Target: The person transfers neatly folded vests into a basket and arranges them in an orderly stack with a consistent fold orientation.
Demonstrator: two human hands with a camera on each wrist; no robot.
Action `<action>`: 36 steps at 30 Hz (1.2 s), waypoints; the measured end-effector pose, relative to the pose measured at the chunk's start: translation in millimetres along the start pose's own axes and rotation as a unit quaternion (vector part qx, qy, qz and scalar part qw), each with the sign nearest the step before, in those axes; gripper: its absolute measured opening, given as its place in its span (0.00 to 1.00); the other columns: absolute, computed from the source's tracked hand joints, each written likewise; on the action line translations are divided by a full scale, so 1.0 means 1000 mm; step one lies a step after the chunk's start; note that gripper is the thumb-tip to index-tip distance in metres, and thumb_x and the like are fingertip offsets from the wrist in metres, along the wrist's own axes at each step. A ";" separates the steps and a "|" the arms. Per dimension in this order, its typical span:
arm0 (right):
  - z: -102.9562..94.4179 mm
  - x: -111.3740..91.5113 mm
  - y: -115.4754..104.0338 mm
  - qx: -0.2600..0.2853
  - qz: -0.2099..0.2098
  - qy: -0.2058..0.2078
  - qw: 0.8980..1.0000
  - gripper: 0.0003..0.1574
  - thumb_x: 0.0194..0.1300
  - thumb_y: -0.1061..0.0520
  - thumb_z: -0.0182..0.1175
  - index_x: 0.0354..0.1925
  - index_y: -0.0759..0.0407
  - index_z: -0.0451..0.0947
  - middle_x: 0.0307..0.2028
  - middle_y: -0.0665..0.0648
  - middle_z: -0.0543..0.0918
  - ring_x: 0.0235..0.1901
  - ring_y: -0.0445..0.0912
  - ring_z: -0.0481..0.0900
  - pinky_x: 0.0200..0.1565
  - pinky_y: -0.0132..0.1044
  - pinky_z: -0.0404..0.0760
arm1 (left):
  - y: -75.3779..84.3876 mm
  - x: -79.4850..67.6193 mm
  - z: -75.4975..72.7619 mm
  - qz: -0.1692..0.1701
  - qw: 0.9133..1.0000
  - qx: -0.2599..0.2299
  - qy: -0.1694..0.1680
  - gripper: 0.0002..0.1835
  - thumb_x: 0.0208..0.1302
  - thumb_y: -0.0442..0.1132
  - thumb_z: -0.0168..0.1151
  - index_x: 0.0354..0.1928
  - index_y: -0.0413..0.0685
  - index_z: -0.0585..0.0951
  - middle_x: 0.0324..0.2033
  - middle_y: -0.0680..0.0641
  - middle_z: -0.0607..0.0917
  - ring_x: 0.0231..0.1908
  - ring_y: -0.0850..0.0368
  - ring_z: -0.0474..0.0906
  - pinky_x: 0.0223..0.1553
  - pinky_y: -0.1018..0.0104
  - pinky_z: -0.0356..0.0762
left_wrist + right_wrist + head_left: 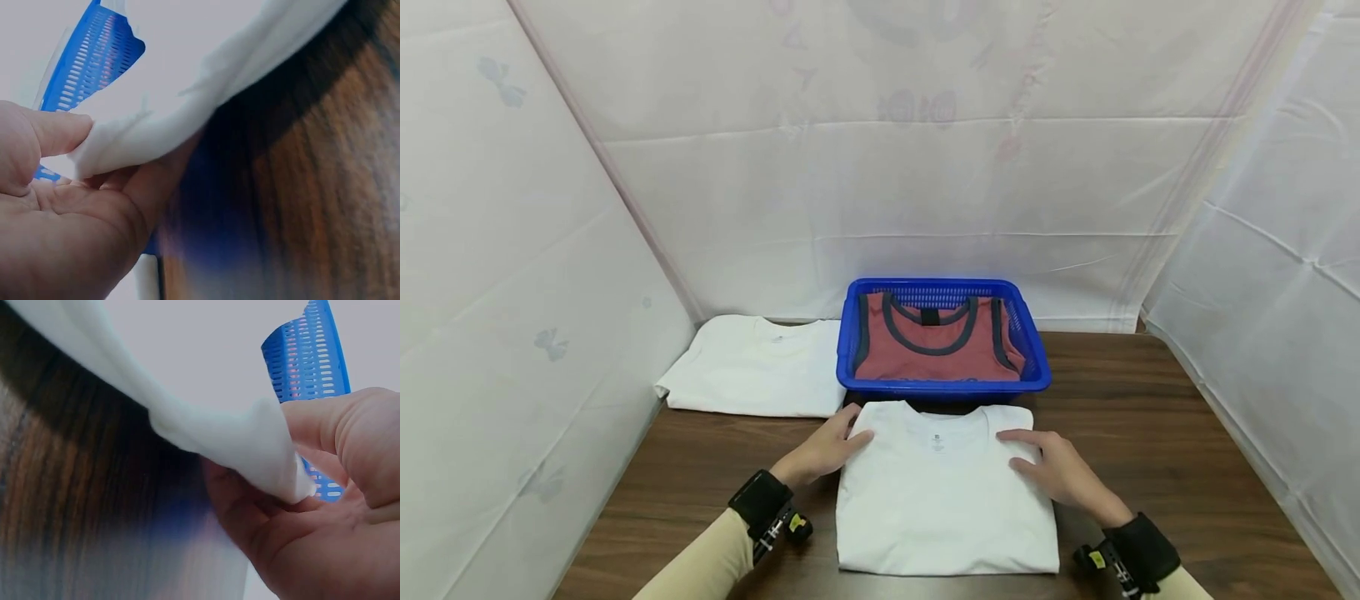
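A folded white T-shirt (943, 508) is held between both hands in front of the basket, its neckline facing away from me. My left hand (823, 450) grips its left side near the shoulder. In the left wrist view the thumb (62, 132) lies on top of the cloth and the fingers go underneath, partly hidden. The right side is gripped by my right hand (1060, 471). Its thumb (312, 425) presses the fabric from above in the right wrist view, with fingers tucked below. The near part of the shirt appears lifted off the table in both wrist views.
Behind the shirt stands a blue plastic basket (943, 387) containing a folded red sleeveless top with dark trim (936, 362). Another folded white T-shirt (756, 367) lies left of the basket. The brown wooden table (1150, 433) is bordered by white sheeting (880, 192) behind and on both sides.
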State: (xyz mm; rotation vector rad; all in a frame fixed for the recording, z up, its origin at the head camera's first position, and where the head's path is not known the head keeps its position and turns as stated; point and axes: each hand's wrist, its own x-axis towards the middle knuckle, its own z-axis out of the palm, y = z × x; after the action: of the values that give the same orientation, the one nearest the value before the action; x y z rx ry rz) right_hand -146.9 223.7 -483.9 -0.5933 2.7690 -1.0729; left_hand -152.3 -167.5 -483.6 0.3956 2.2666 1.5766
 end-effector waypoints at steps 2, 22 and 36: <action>-0.001 0.000 0.001 0.001 -0.003 -0.004 1.000 0.22 0.69 0.63 0.66 0.60 0.55 0.84 0.58 0.61 0.84 0.61 0.60 0.79 0.57 0.60 0.78 | -0.004 0.000 -0.001 -0.001 1.000 -0.022 0.002 0.18 0.80 0.38 0.53 0.61 0.38 0.60 0.45 0.38 0.84 0.41 0.51 0.83 0.40 0.59 0.82; -0.002 0.004 0.008 -0.018 0.001 -0.063 0.998 0.28 0.71 0.61 0.65 0.67 0.59 0.78 0.63 0.65 0.80 0.65 0.63 0.75 0.60 0.63 0.75 | -0.011 0.002 -0.009 0.042 0.991 0.122 -0.028 0.16 0.69 0.29 0.63 0.55 0.48 0.88 0.56 0.49 0.85 0.55 0.53 0.75 0.56 0.54 0.72; -0.005 -0.012 0.005 -0.047 -0.013 -0.072 0.996 0.44 0.66 0.55 0.71 0.75 0.59 0.66 0.69 0.71 0.71 0.67 0.69 0.69 0.62 0.68 0.70 | -0.007 -0.010 -0.013 0.067 0.985 0.157 -0.021 0.16 0.67 0.27 0.61 0.46 0.54 0.92 0.48 0.51 0.89 0.37 0.63 0.76 0.38 0.69 0.72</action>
State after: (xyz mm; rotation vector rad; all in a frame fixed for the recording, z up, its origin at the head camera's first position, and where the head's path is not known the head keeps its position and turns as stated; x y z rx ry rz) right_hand -139.1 235.2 -483.7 -0.6901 2.7052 -0.8703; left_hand -149.0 -184.8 -485.2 0.6686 2.5062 1.2521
